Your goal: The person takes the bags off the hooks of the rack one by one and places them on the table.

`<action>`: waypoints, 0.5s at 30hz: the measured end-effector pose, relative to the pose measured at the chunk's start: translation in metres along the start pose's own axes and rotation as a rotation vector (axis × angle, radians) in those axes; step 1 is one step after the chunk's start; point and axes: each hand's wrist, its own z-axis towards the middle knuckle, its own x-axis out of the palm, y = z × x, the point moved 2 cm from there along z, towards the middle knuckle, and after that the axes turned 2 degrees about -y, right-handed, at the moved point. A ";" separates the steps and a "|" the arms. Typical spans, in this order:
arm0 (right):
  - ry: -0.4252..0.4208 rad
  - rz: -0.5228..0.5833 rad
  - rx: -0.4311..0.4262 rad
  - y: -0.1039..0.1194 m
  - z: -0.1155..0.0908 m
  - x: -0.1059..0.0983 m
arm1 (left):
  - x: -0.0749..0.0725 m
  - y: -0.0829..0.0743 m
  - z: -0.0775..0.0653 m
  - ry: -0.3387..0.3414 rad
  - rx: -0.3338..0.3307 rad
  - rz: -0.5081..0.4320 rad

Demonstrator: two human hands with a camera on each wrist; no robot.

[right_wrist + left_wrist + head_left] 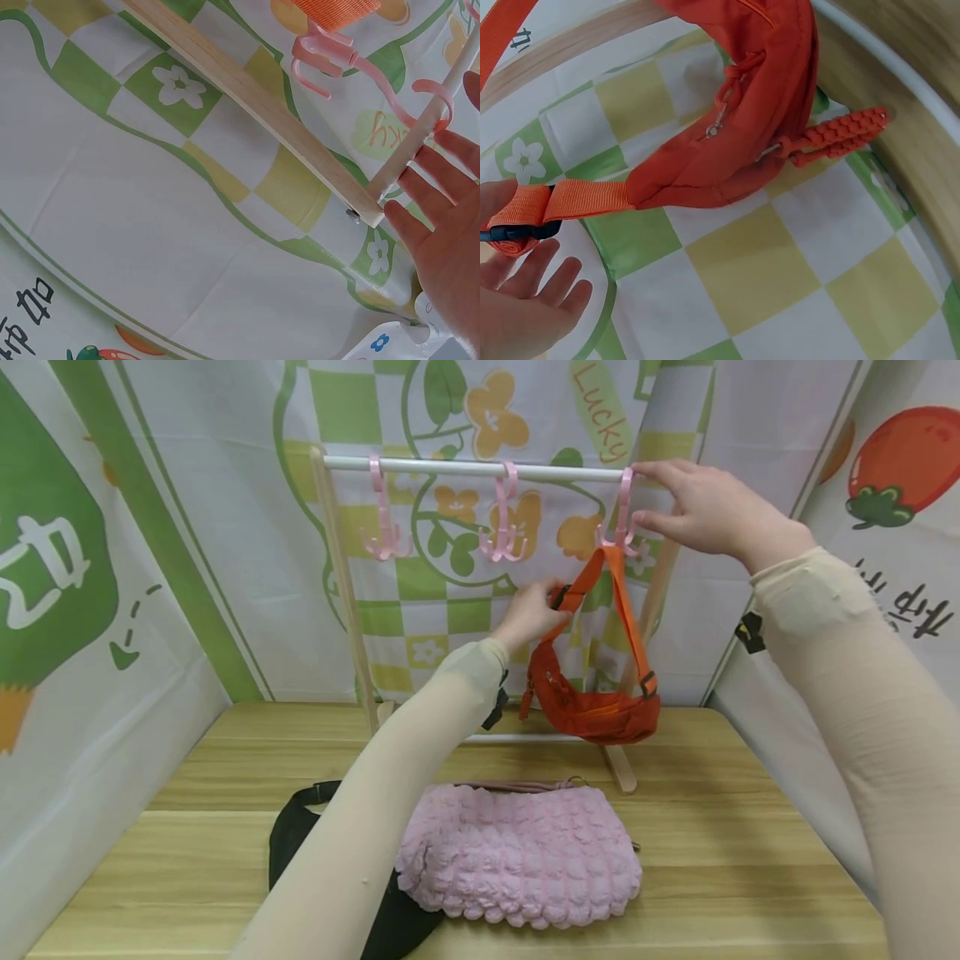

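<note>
An orange waist bag (600, 714) hangs by its strap (628, 610) from the right-hand pink hook (622, 514) on the rack. My left hand (531, 617) pinches the strap beside its black buckle, thumb over the webbing and fingers below. In the left wrist view the bag's zip and braided orange pull (840, 136) show. At the rod's right end is my right hand (712, 514), its fingers extended. In the right wrist view those fingertips lie along the white rod (409, 150), close to the hook's top curl (442, 101).
Two more pink hooks, the left (384, 514) and the middle one (502, 514), hang on the rod. A pink puffy bag (525, 852) lies on the wooden table (720, 860), partly over a black bag (405, 918). The rack's wooden foot (619, 768) stands behind them.
</note>
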 end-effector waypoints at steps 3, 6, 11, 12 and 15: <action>-0.003 0.003 0.003 -0.001 0.000 0.000 | 0.001 -0.001 0.000 0.009 -0.013 -0.045; -0.014 0.002 -0.005 0.000 0.000 0.001 | 0.003 -0.001 -0.001 0.014 -0.035 -0.104; -0.032 -0.007 -0.022 0.001 0.000 0.001 | 0.007 0.002 -0.001 0.020 -0.077 -0.148; -0.032 -0.006 -0.021 0.001 0.001 0.001 | 0.007 0.002 -0.001 0.024 -0.082 -0.147; -0.027 -0.003 -0.015 0.000 0.001 0.001 | 0.009 0.003 0.000 0.038 -0.099 -0.159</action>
